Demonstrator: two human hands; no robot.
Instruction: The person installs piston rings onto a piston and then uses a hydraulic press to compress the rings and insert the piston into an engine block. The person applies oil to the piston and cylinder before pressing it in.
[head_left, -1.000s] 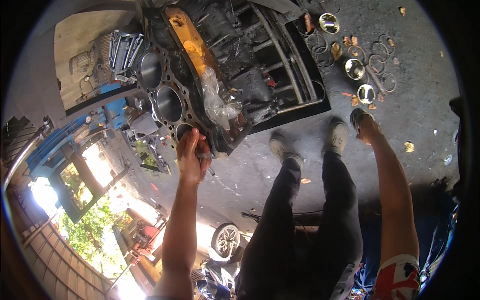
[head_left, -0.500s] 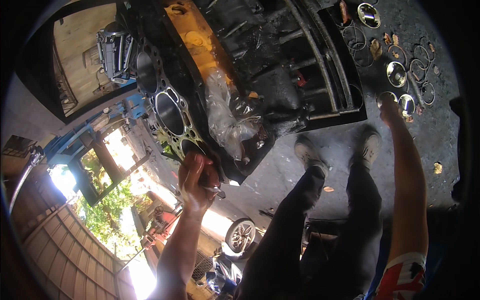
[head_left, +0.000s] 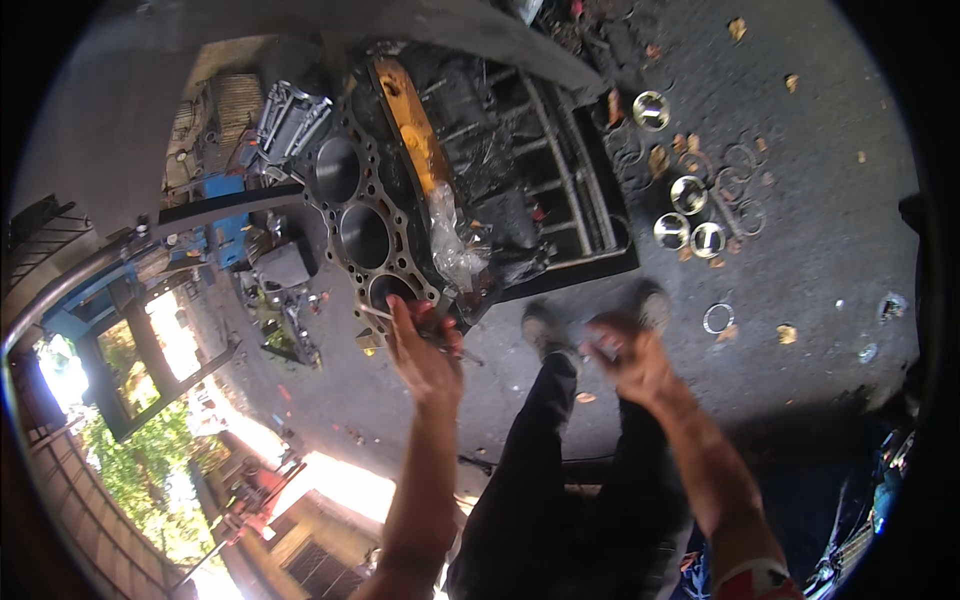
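Observation:
An engine block point(head_left: 400, 240) with round cylinder bores point(head_left: 366, 237) lies ahead on my left. My left hand point(head_left: 425, 350) is at the block's nearest bore, its fingers closed around a thin-bladed metal tool point(head_left: 449, 298); the fingers hide most of it. My right hand point(head_left: 635, 365) is in the air above my shoes, apart from the block. Its fingers are smeared by motion, and whether they hold anything does not show. Several shiny round metal parts point(head_left: 689, 195), which look like pistons, stand on the floor to the right, with thin metal rings point(head_left: 718, 318) lying near them.
A yellow-orange plate point(head_left: 410, 115) and crumpled clear plastic point(head_left: 452, 245) lie along the block. Beyond the bores are metal parts point(head_left: 290, 122). My shoes point(head_left: 548, 332) stand close to the block. Dry leaves point(head_left: 787, 333) dot the dark floor point(head_left: 810, 230).
My right hand has lifted from the round parts on the floor and come back toward my body. My left hand stays near the closest bore with the tool. The view has shifted.

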